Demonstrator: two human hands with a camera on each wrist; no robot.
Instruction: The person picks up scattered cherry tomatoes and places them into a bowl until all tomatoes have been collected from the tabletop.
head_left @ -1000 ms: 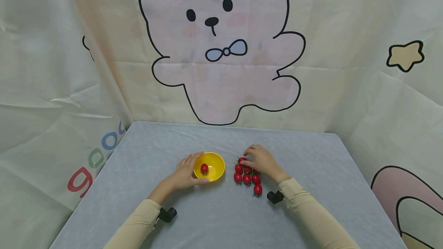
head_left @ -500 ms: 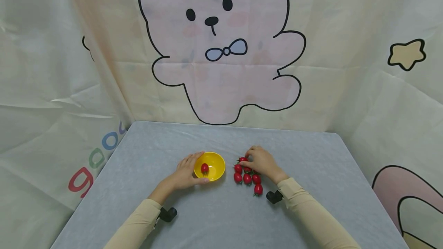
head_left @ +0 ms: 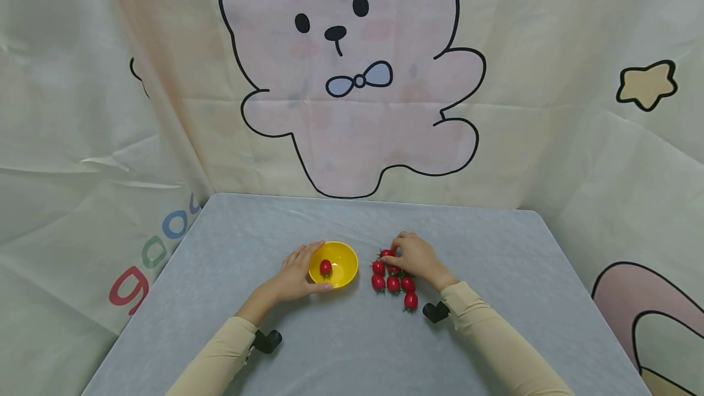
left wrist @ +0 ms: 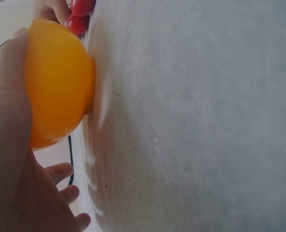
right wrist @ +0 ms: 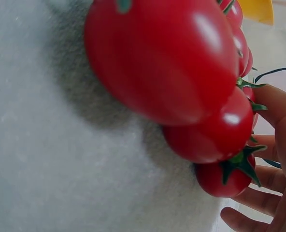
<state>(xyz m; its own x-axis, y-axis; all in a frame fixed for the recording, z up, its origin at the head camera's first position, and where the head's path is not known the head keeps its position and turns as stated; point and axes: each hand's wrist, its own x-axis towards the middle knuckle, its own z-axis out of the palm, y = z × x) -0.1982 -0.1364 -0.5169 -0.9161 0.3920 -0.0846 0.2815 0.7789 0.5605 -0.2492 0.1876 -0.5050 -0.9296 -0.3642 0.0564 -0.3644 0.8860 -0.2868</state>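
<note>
Your small round yellow plastic bowl sits on the grey cloth-covered table, a little left of its middle, with one red cherry tomato lying inside it. Your left hand cups the bowl's left side: the thumb runs along the near rim and the fingers curve round the far rim, so the hand grips the bowl's wall. In the left wrist view the bowl stands on its narrow foot with your palm and thumb flat against its outer wall.

Just to the right of the bowl, apart from it, lies a cluster of red cherry tomatoes with green stems on the cloth. Your right hand rests on the far right edge of that cluster, fingers curled and close together over the topmost tomatoes. You cannot tell from any view whether the fingertips actually pinch one. In the right wrist view the tomatoes fill the frame and your curled fingers touch the far ones.

Nothing lies between bowl and cluster. A cream fabric backdrop printed with a cartoon bear hangs behind the table.
</note>
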